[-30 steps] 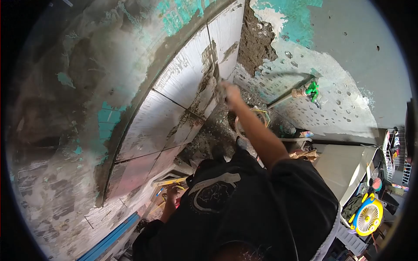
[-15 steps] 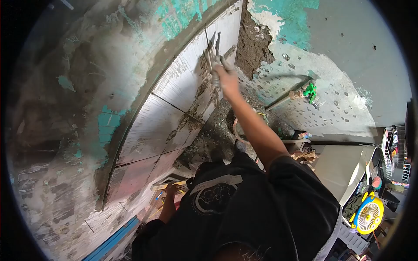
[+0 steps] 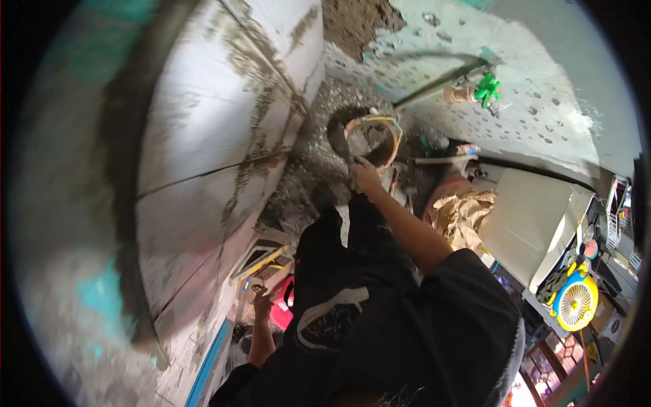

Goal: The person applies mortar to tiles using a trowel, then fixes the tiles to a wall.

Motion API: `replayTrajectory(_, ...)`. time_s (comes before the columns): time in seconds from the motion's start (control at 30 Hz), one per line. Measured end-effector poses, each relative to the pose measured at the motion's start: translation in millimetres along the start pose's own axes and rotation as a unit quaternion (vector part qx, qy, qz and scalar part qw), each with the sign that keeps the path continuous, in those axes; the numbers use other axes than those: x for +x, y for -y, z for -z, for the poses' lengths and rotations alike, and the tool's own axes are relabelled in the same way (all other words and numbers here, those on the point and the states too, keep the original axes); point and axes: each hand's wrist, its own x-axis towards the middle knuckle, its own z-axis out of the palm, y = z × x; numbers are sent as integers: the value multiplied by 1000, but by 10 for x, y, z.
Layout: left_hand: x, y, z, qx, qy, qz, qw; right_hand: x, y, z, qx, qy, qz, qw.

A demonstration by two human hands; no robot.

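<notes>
My right hand [image 3: 365, 178] is closed at the near side of a round bucket [image 3: 392, 154] with an orange rim, which stands on the rough floor. From the earlier view, its grip is on a trowel; the blade cannot be made out now against the dark bucket. My left hand [image 3: 261, 298] hangs low at my side, fingers loosely bent and apart, with nothing visible in them. Beside it are a yellow-edged wooden frame [image 3: 258, 264] and a red container [image 3: 281, 313]. Large pale tiles [image 3: 210, 115] smeared with mortar cover the wall on the left.
A green-handled tap [image 3: 486, 90] sticks out from the pitted right wall [image 3: 536, 74]. Crumpled brown paper [image 3: 464, 217] lies beside a white cabinet [image 3: 536, 217]. A yellow and blue fan [image 3: 576, 304] stands at lower right. A blue strip [image 3: 209, 363] runs along lower left.
My right hand has come down from the upper tiles to the bucket. The view has shifted down, bringing the bucket clearly into sight. My left hand stays low at my side.
</notes>
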Motion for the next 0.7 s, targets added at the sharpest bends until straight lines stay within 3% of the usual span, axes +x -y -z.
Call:
replayTrajectory(0.07,-117,-92,-77,0,48,59,997,412,-669,371,-35,-12,-78,996)
replayTrajectory(0.1,-155,-144,-134,44,47,100,993,517,-817,515,23,-26,-218,975)
replayTrajectory(0.17,-128,-319,-355,71,-7,216,974,946,-1224,756,-87,-41,-260,961)
replayTrajectory(0.2,-68,-347,-490,55,-62,290,954,1306,-1748,890,-246,-28,-170,954)
replayTrajectory(0.23,-14,-142,-481,88,-40,244,965,1671,-2263,966,-316,-55,-134,938)
replayTrajectory(0.27,-37,123,-405,122,-18,198,973,2038,-2498,1015,-530,59,-52,844)
replayTrajectory(0.3,-56,207,-420,107,-33,247,963,2323,-2730,1048,-701,174,36,690)
replayTrajectory(0.37,-54,278,-523,70,-63,337,937,2743,-2719,967,-604,132,-155,770)
replayTrajectory(0.43,-134,365,-551,183,37,218,958,2968,-2611,807,-541,33,-244,804)
replayTrajectory(0.5,-65,272,-816,143,15,283,948,3250,-3118,762,-601,-1,-170,781)
replayTrajectory(0.53,12,116,-1010,51,-61,406,911,3312,-3350,714,-626,-16,-133,768)
replayTrajectory(0.57,16,166,-995,64,-41,436,897,3398,-3448,677,-615,16,-170,770)
replayTrajectory(0.67,61,191,-1119,60,-57,422,903,3445,-3392,595,-573,110,-284,761)
replayTrajectory(0.7,108,149,-1159,90,-39,420,902,3460,-3285,619,-601,136,-258,744)
